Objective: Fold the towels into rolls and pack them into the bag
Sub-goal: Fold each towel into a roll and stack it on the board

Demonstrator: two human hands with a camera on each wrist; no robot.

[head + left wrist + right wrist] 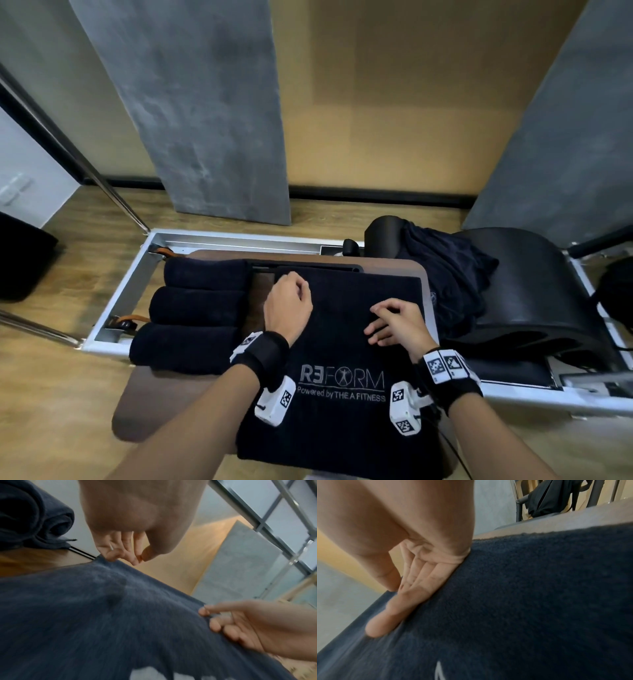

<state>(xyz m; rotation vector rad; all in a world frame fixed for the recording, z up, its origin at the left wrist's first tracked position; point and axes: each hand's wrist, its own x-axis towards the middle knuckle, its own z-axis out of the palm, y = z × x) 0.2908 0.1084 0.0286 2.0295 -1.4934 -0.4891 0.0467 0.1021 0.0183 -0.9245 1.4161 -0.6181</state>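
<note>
Fingers [120, 553] of left hand [288, 301] pinch flat towel [335, 342] corner; right hand [394, 323] flat atop; three rolled towels [195, 305] beside.

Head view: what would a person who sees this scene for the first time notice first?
The flat dark towel with its grey REFORM logo fills the middle of the wooden board. The left hand is curled at its far left corner, and the right hand rests with spread fingers on its right part. Three rolled towels lie side by side at the left.
</note>
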